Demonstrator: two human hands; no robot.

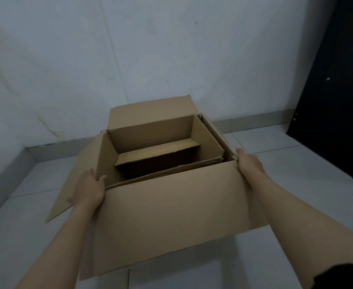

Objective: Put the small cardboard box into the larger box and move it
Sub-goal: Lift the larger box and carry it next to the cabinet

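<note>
Two brown cardboard boxes, nested, tops open.
Larger box [171,209] upright, flaps splayed at 6, 9 and 12 o'clock; small box [167,140] inside, upright, toward 12 o'clock.

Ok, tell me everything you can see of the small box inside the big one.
The small cardboard box is plain brown corrugated card, open-topped, sitting upright inside the larger box, toward its far right corner. Its walls stand up; one inner flap folds across the middle, shading the dark bottom. Neither the left hand nor the right hand touches it; both grip the larger box's sides.
</note>
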